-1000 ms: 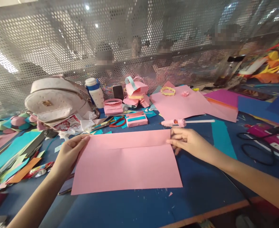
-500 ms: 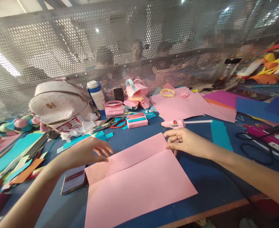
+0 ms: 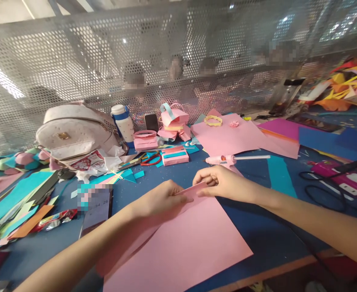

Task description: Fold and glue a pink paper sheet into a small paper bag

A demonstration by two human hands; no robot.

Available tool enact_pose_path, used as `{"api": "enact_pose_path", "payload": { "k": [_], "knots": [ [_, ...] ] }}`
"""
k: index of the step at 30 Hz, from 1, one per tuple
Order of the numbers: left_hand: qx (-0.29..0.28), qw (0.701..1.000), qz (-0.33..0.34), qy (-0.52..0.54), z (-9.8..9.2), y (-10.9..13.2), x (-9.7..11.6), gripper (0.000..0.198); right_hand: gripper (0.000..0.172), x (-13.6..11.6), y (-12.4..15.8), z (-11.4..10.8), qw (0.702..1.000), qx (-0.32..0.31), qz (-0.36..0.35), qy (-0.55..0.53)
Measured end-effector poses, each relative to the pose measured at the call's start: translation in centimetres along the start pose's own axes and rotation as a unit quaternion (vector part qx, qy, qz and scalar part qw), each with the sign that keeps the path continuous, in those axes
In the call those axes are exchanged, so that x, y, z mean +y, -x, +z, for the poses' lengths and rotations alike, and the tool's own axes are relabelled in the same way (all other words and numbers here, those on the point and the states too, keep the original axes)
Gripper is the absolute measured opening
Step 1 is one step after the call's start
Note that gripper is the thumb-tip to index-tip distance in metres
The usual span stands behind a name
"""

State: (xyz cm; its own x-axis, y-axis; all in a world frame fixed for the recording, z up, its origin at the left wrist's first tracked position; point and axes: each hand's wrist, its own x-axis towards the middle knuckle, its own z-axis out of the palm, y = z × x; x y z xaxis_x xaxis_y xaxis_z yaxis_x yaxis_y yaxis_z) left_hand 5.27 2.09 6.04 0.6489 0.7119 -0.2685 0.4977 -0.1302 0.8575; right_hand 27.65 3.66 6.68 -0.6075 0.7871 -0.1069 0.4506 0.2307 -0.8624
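In the head view, the pink sheet [image 3: 193, 239] lies at the lower centre of the frame on the dark blue worktop [image 3: 242, 221], its nearest part cut off by the bottom of the picture. The right hand [image 3: 216, 184] pinches its top corner between thumb and curled fingers. The left hand [image 3: 166, 198] has its thumb over the upper edge, its fingers bent; whether it grips there I cannot tell. A strip along the upper-left side appears turned over already, with a dark line under its loose edge, so the fold seems not fully pressed flat; the broad part towards the lower right shows no crease. The sheet's right corner points to bare worktop at centre right, the roomiest patch, up to the teal strip [image 3: 281, 176] and the worktop's front edge at lower right. Room is tighter elsewhere: the glue gun [image 3: 222, 159] sits just beyond the right hand, and the phone [image 3: 97, 209] lies beside the left forearm.
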Motion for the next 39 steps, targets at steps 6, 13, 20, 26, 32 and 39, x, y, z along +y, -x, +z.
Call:
{"api": "enact_pose_path", "payload": {
  "k": [6,13,20,26,32,39],
  "knots": [
    [0.046,0.998,-0.010,-0.051,0.8,0.8,0.3,0.045,0.023,-0.7,-1.0,1.1,0.996,0.044,-0.034,0.064],
    [0.038,0.995,-0.043,-0.082,1.5,2.4,0.6,0.042,0.014,-1.9,-0.7,1.1,0.983,0.011,-0.097,0.157],
    [0.040,0.997,-0.038,-0.046,1.6,2.9,0.4,0.042,0.015,-3.5,-0.6,1.0,0.957,0.046,-0.150,0.243],
    [0.046,0.998,-0.042,-0.017,1.5,4.1,0.0,0.046,0.020,-3.5,0.5,-1.8,0.963,0.116,-0.110,0.218],
    [0.035,0.999,-0.035,-0.007,1.9,3.7,1.1,0.045,0.016,-4.4,1.2,-0.9,0.953,0.113,-0.146,0.241],
    [0.038,0.998,-0.041,-0.021,1.3,5.7,2.0,0.051,0.026,-3.4,1.4,-0.8,0.954,0.094,-0.140,0.246]
  ]
}}
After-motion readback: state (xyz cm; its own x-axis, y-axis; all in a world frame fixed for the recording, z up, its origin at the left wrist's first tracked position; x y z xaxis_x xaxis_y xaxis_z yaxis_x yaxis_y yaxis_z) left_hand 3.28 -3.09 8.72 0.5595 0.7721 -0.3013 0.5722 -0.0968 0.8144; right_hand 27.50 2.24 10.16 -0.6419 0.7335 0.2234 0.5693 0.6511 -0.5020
